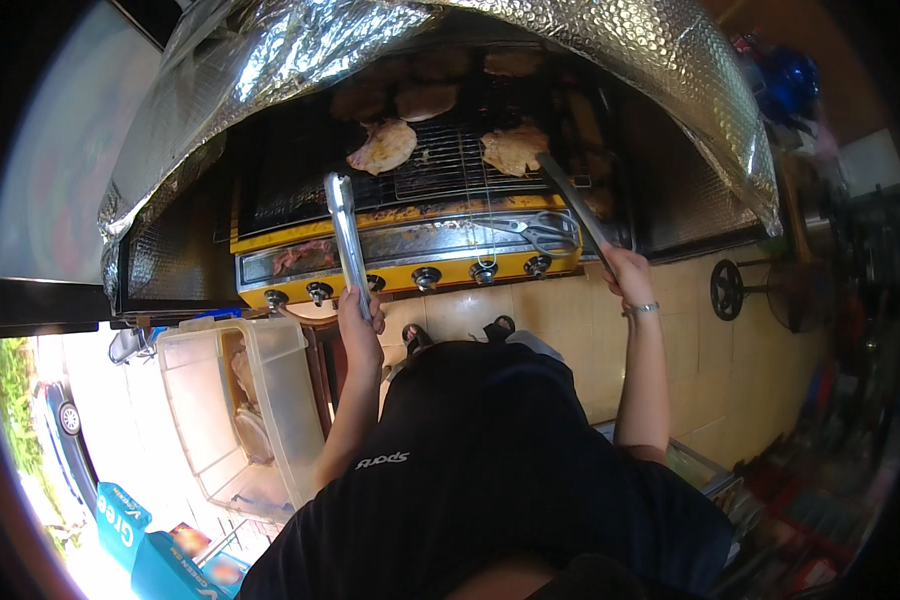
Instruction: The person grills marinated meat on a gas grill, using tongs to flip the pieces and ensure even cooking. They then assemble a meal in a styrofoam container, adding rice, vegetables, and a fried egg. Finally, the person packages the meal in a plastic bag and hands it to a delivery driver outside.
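Observation:
My left hand (361, 322) grips metal tongs (346, 232), whose tips are above the front edge of a yellow gas grill (405, 281). In my right hand (628, 277) is a long metal utensil (579, 206), its far end touching or just beside a piece of meat (515, 149) on the wire rack. Another meat slice (383, 147) lies left of it, with several darker slices behind. Scissors (532, 229) rest on the front ledge beside a wire rack handle (483, 255). Reddish scraps (302, 256) sit at the ledge's left end.
Bubbled foil sheeting (645, 45) hoods the grill. A translucent plastic bin (285, 405) holding meat slices (252, 431) stands at the left. Control knobs (426, 278) line the grill's front. A fan-like object with a black round base (727, 289) is at the right.

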Motion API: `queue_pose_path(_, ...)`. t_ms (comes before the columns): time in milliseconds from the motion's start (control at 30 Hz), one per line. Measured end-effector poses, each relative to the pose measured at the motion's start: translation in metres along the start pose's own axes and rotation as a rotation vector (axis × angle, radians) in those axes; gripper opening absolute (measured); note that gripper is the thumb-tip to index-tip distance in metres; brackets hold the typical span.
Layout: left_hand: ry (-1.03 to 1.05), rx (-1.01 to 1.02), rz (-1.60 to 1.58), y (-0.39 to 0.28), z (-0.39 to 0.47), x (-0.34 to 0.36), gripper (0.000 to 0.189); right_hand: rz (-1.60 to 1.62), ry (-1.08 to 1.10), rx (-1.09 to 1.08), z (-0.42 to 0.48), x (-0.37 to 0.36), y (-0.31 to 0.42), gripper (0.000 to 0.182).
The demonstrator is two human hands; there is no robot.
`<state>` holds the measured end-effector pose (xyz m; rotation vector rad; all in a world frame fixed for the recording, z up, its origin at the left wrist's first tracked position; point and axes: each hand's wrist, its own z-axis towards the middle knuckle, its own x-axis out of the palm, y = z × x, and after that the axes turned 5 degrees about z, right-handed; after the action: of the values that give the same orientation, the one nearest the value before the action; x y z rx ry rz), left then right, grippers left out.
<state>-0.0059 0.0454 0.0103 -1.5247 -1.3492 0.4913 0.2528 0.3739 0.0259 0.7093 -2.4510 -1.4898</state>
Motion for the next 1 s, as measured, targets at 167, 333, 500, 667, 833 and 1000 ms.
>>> queue_pose_path(167, 0.005, 0.021, -0.005, -0.004, 0.000, 0.013, 0.031, -0.071, -0.024, -0.281, 0.038, 0.031, -0.003, 0.035)
queue_pose_path(333, -0.098, 0.061, -0.008, -0.003, -0.009, -0.007, 0.030, -0.552, -0.261, -0.666, 0.027, 0.052, 0.064, 0.035)
queue_pose_path(500, -0.186, 0.101, 0.002, 0.001, -0.023, -0.012, 0.027, -1.044, -0.384, -0.795, 0.046, 0.082, 0.093, 0.035)
queue_pose_path(667, -0.328, 0.074, 0.048, 0.002, -0.059, -0.011, 0.025, -1.063, -0.260, -0.815, 0.053, 0.098, 0.075, 0.036)
queue_pose_path(833, -0.436, 0.005, -0.095, 0.028, -0.107, -0.027, 0.025, -1.154, -0.291, -0.828, 0.056, 0.079, 0.069, 0.042)
queue_pose_path(1000, -0.494, 0.143, -0.101, 0.007, -0.174, -0.053, 0.034, -0.816, 0.084, -1.041, -0.001, 0.141, 0.104, 0.032)
